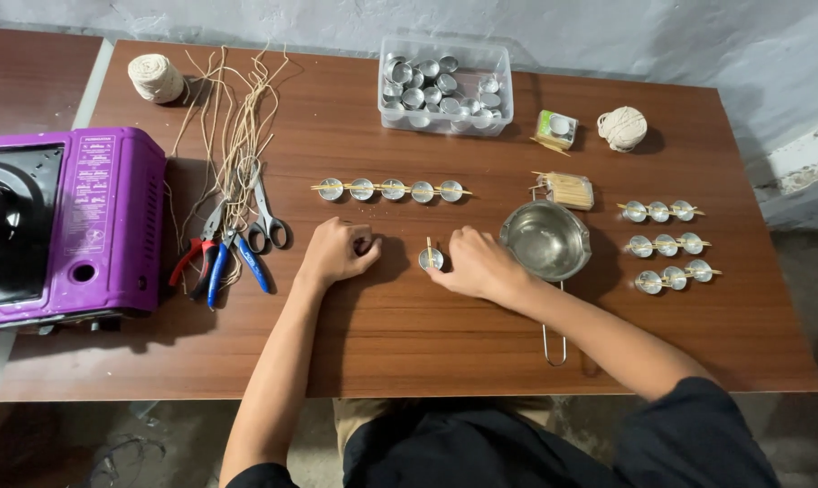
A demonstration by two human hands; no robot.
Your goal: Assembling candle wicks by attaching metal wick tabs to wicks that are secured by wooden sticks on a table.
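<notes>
Head view, looking down on a brown wooden table [409, 352]. The right hand [475, 262] rests near the middle of the table, its fingertips pinched on a small round metal cup [432, 259] with a short stick standing up from it. The left hand [335, 252] lies just left of that, curled into a loose fist on the tabletop; something small and dark shows at its fingertips, but I cannot tell what it is or whether the fingers truly clamp it.

Just beyond both hands, farther from the person, a row of five like cups [391, 190] lies threaded along thin sticks. Far beyond that sits a clear plastic box [445, 86] filled with more empty metal cups. Right of the right hand, touching its wrist side, stands a small steel saucepan [545, 239] with its wire handle pointing toward the near edge. Beyond the pan is a pack of wooden sticks [567, 190], and farther still a small green box [555, 128] and a ball of twine [622, 127]. Three short rows of stick-topped cups [667, 244] lie at the right.

On the left lie scissors [266, 217], pliers with red and blue handles [212, 258], loose cut strings [233, 117], a second twine ball [156, 77], and a purple portable gas stove [65, 226] at the table's left edge.
</notes>
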